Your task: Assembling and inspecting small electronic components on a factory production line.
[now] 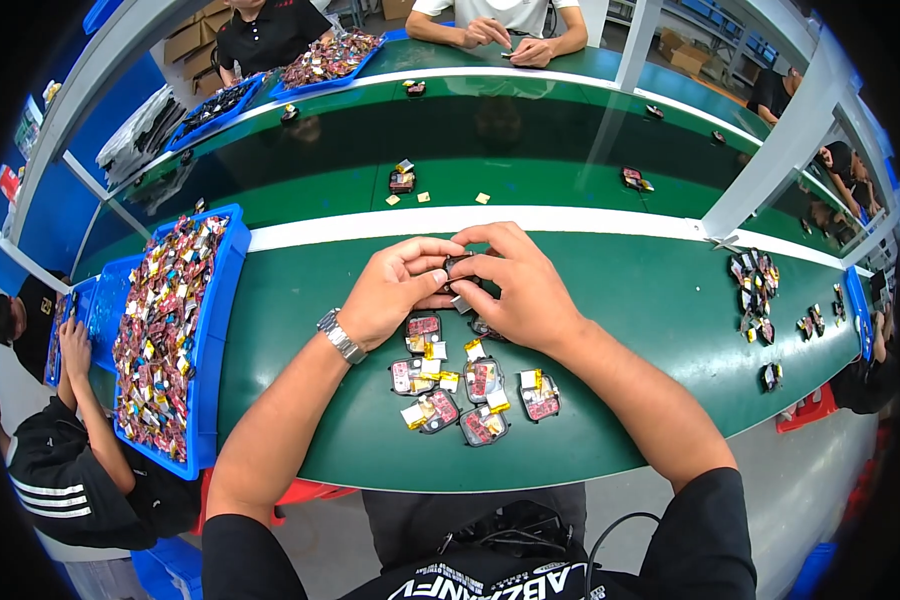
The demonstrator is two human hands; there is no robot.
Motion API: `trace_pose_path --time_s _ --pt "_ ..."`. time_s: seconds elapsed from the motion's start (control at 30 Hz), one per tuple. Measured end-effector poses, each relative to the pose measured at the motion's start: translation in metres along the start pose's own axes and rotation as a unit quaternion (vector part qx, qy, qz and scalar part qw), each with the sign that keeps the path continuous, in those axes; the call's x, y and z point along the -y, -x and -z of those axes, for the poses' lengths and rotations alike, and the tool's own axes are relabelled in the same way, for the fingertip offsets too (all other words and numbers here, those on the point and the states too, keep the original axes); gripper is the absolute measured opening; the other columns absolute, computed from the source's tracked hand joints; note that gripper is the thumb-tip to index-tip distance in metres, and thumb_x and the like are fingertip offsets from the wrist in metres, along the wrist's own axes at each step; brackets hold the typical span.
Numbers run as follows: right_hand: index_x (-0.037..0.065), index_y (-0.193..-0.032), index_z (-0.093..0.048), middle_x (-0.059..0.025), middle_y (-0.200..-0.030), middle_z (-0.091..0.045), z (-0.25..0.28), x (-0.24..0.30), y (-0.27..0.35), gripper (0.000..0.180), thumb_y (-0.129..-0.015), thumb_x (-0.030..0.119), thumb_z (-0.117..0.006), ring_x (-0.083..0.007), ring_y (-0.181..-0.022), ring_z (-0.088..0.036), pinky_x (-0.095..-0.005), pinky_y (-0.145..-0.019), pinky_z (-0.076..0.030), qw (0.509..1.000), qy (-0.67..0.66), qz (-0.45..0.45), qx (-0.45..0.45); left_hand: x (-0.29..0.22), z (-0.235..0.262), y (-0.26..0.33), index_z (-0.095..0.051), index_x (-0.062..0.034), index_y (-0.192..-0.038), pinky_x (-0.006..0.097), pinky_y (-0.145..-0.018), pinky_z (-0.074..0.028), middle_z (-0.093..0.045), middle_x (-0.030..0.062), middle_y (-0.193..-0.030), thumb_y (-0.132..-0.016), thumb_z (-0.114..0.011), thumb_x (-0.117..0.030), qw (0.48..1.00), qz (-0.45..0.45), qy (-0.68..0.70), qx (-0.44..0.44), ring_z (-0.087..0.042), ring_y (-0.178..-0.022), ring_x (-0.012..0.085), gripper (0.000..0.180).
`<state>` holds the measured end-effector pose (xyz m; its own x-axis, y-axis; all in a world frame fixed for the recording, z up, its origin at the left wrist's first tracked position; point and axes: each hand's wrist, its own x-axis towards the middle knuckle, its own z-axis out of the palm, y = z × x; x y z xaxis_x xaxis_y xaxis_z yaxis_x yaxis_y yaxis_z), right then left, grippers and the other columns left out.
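Observation:
Both my hands meet over the green table, fingers closed round a small black electronic unit [460,270]. My left hand [395,290], with a metal watch on its wrist, grips the unit's left side. My right hand [520,290] pinches it from the right, and a silvery-grey piece [461,304] shows below the fingers. Much of the unit is hidden by my fingers. Just nearer to me lie several similar units [483,381], dark-rimmed cases with red boards inside and yellow-and-silver tabs sticking out. One of them [483,327] is partly covered by my right hand.
A blue tray [232,260] heaped with small red boards stands at my left. Beyond the white rail [570,221] runs a green conveyor belt carrying scattered units [402,180]. More units [755,285] lie at the right, near a grey post [770,165]. Other people sit around.

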<state>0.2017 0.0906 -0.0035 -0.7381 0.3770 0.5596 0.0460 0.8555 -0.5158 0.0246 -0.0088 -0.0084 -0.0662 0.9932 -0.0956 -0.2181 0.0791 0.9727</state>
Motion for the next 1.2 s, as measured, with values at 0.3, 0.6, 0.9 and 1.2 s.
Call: trace_pose_path --time_s 0.3,0.6,0.9,1.2 --pt "0.004 -0.090 -0.072 -0.0073 -0.117 -0.062 -0.007 -0.001 0.001 0.012 -0.078 0.007 -0.070 -0.0283 -0.113 -0.055 -0.0387 -0.095 -0.047 0.999 -0.005 -0.008 -0.032 0.000 0.000 0.000 -0.053 0.0016 -0.129 0.027 -0.086 -0.059 -0.064 0.0116 -0.121 -0.097 -0.057 -0.004 1.000 -0.002 0.015 -0.008 -0.066 -0.104 0.0158 0.033" --pt "0.004 -0.090 -0.071 -0.0110 -0.122 -0.061 -0.001 0.013 -0.004 0.016 -0.074 0.004 -0.071 -0.0321 -0.120 -0.051 -0.0408 -0.099 -0.045 0.997 -0.042 0.031 -0.060 0.004 0.002 0.002 -0.053 0.0041 -0.126 0.031 -0.086 -0.060 -0.064 0.0153 -0.119 -0.096 -0.059 -0.004 0.996 -0.079 0.023 -0.030 -0.067 -0.104 0.0204 0.031" --pt "0.005 -0.086 -0.071 -0.0116 -0.116 -0.063 -0.002 0.006 -0.002 0.014 -0.072 0.006 -0.071 -0.0312 -0.112 -0.056 -0.0413 -0.093 -0.048 0.994 -0.022 0.043 -0.098 0.006 -0.001 0.000 -0.052 0.0044 -0.126 0.036 -0.090 -0.059 -0.063 0.0164 -0.118 -0.095 -0.061 -0.005 0.993 -0.077 0.084 0.019 -0.065 -0.107 0.0233 0.033" --pt "0.005 -0.080 -0.072 -0.0095 -0.113 -0.059 -0.024 -0.005 -0.003 0.013 -0.068 0.007 -0.068 -0.0308 -0.114 -0.050 -0.0408 -0.101 -0.042 0.975 -0.199 -0.013 -0.095 0.026 0.028 0.002 -0.049 -0.0010 -0.129 0.027 -0.077 -0.060 -0.063 0.0103 -0.114 -0.091 -0.069 -0.015 0.995 -0.079 0.026 -0.053 -0.067 -0.097 0.0170 0.045"
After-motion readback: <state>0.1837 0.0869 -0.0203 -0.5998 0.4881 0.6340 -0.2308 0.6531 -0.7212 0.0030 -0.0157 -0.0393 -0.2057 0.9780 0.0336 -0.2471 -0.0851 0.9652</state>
